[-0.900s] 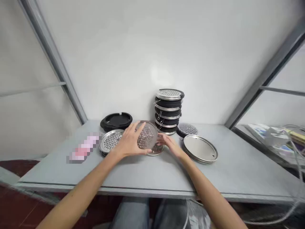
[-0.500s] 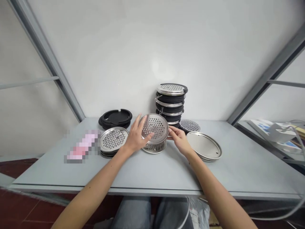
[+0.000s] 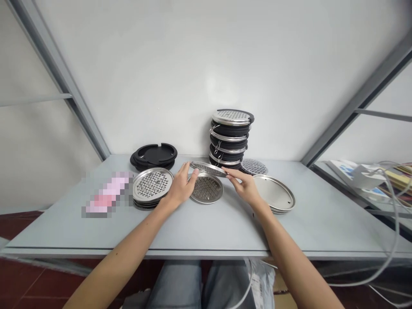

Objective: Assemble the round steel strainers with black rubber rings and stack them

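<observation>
A round metal grater disc point(image 3: 208, 168) is held up over the table, tilted so that it shows almost edge-on. My right hand point(image 3: 243, 185) pinches its right rim between thumb and fingers. At the left rim, my left hand point(image 3: 183, 185) grips it too, thumb on the near side; its fingertips are partly hidden. Just below lies another round grater disc point(image 3: 207, 189), its rough side facing up. A stack of perforated grater discs point(image 3: 153, 185) stands left of my left hand, and a stack of plain metal plates point(image 3: 273, 194) sits beside my right forearm.
Black round holders point(image 3: 154, 155) lie at the back left. A tall stack of black-and-metal round graters point(image 3: 229, 137) stands against the wall, with a patterned disc point(image 3: 254, 167) beside it. A blurred pink item point(image 3: 107, 195) lies left. A white cable point(image 3: 394, 231) hangs at right.
Both hands have tipped the grater disc from facing me to nearly edge-on. The disc lying beneath is now mostly uncovered. The camera view has shifted slightly.
</observation>
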Demonstrator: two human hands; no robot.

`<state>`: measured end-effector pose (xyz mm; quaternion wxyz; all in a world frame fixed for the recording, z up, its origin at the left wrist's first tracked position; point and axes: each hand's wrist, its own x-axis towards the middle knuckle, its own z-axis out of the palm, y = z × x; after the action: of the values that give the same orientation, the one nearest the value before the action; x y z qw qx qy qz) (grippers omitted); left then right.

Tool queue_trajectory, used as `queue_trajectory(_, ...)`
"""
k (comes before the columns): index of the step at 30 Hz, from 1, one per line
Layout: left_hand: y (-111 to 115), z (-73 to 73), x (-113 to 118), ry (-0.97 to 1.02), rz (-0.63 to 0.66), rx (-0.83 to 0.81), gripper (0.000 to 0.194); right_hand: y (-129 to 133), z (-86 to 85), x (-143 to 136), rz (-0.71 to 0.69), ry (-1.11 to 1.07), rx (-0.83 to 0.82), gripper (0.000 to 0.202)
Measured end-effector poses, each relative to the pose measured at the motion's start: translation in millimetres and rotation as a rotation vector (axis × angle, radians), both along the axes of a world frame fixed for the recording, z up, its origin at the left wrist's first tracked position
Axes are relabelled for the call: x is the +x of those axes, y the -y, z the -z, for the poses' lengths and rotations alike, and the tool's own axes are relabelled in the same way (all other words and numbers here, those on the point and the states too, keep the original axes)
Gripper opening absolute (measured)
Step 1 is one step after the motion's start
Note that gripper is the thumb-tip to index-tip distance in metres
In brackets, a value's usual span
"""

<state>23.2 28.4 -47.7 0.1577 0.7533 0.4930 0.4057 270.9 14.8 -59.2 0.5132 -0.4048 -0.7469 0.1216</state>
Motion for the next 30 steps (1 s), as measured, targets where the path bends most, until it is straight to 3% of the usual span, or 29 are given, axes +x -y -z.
queue_trajectory(7, 0, 2.6, 1, -0.044, -0.016, -0.021, 0.061, -2, 2.2, 4, 0.003, 0.113, 0.054, 0.030)
queue_trajectory(15, 2, 3.6, 3, -0.081, -0.090, 0.018, 0.060, 0, 3.6, 5, -0.031, 0.201, -0.025, 0.031)
queue_trajectory(23, 23, -6.2, 7, -0.341, -0.089, -0.020, 0.068, 8, -4.3, 3, -0.048, 0.292, -0.058, 0.031)
queue_trajectory(30, 32, -3.5, 6, -0.448, -0.062, -0.104, 0.068, 14, -6.8, -1, -0.094, 0.393, -0.066, 0.032)
